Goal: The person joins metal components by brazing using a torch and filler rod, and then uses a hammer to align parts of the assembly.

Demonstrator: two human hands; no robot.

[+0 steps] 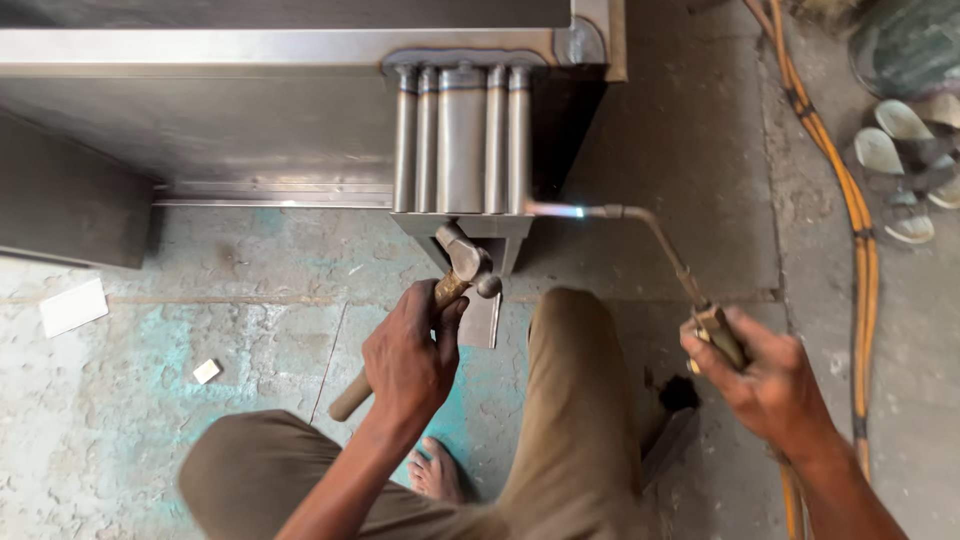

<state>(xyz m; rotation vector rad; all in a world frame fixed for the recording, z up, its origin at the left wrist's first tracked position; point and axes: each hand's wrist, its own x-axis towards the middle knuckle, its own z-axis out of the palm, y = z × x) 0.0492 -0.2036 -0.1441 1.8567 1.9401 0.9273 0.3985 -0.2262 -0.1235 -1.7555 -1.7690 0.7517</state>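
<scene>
A big steel cabinet (pixel 200 110) fills the top of the view, standing on a worn concrete floor (pixel 120 400) with patches of teal paint. At its lower right corner a cluster of upright steel tubes (pixel 460 140) runs down to a small flat base plate (pixel 470 225).

The person squats in front of it, knees in brown trousers (pixel 570 400) spread wide, one bare foot (pixel 435 470) showing between them. An orange hose (pixel 860 250) snakes along the floor on the right, past some sandals (pixel 905 170) lying near the top right corner.

The right hand (pixel 770 380) is closed around the brass handle of a gas torch (pixel 660 245). Its thin bent pipe reaches up and left, and the blue flame at the tip plays on the rightmost tube, just above the base plate.

The left hand (pixel 410 355) is clenched around the wooden shaft of a hammer (pixel 455 265), gripping it close to the head. The steel head sits just below the base plate, touching or nearly touching its edge.

A white slip of paper (pixel 73 306) and a small pale block (pixel 206 371) lie on the floor at left.
</scene>
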